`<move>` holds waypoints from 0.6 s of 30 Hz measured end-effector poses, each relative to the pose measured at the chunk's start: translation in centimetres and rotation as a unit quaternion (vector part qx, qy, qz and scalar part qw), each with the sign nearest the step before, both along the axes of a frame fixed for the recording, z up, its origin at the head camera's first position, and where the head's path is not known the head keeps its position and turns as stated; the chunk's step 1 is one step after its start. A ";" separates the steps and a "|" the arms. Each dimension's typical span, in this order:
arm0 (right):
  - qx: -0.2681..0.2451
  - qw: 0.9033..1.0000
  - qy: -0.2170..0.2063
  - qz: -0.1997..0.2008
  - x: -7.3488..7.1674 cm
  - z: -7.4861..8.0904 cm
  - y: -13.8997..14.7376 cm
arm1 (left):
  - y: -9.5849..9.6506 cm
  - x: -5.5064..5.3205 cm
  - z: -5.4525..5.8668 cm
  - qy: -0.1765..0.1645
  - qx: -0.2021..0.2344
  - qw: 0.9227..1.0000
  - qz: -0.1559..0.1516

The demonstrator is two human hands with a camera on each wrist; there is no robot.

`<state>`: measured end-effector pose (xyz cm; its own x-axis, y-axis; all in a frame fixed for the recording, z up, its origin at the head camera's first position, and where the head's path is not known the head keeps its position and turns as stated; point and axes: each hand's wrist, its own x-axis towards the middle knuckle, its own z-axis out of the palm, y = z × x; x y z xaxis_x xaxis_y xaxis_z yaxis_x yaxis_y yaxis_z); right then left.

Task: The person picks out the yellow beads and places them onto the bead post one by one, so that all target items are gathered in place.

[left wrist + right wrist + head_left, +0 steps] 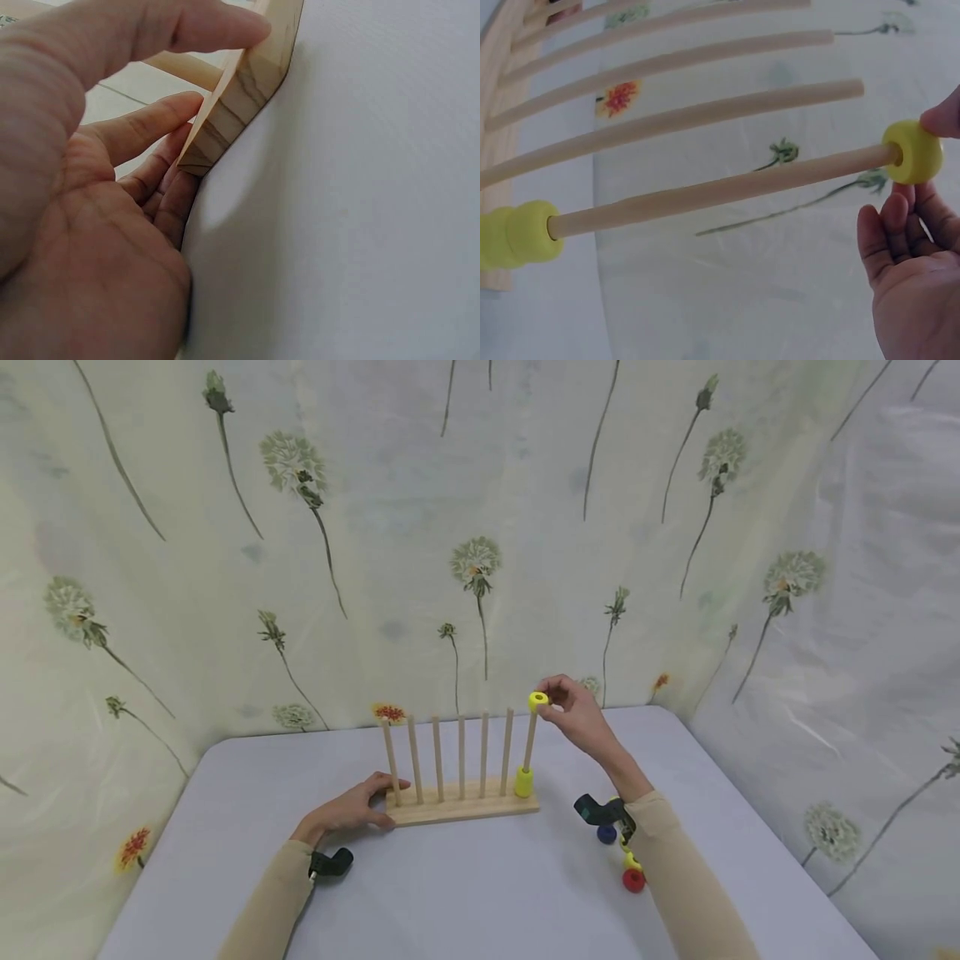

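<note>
A wooden peg rack (pixel 465 810) with a row of upright pegs stands on the table. My left hand (pixel 352 806) grips the left end of its base, thumb at the front edge and fingers behind, as the left wrist view shows at the base's end (pixel 236 105). At the top of the rightmost peg, my right hand (pixel 577 714) pinches a yellow bead (pixel 913 152) between thumb and fingers. The peg's tip (pixel 889 155) sits in that bead's hole. Stacked yellow beads (pixel 532 232) lie at the foot of the same peg; the other pegs are bare.
Near my right forearm, a blue bead (pixel 607 834), a red bead (pixel 633 881) and a yellow bead (pixel 632 862) lie on the white table (pixel 480 893), partly hidden by the sleeve and wrist camera. A floral curtain (pixel 405 527) hangs behind the table.
</note>
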<state>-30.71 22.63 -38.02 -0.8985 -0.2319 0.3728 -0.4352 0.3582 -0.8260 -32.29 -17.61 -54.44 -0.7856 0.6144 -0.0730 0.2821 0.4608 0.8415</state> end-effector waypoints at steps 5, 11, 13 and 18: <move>0.008 1.000 0.000 0.005 1.0 1.1 -0.4 | 0.0 -0.1 -0.1 0.001 -0.004 1.000 0.002; 0.029 1.000 -0.009 -0.003 -0.6 -0.6 0.1 | -0.1 -0.2 -0.3 0.004 -0.008 1.000 0.004; 0.039 0.999 -0.011 -0.002 -0.5 -0.9 0.1 | 0.0 -0.2 -0.3 0.004 -0.008 1.000 0.003; 0.040 0.999 -0.013 0.010 0.9 -0.1 -0.2 | -0.1 -0.3 -0.3 0.008 -0.009 1.000 0.000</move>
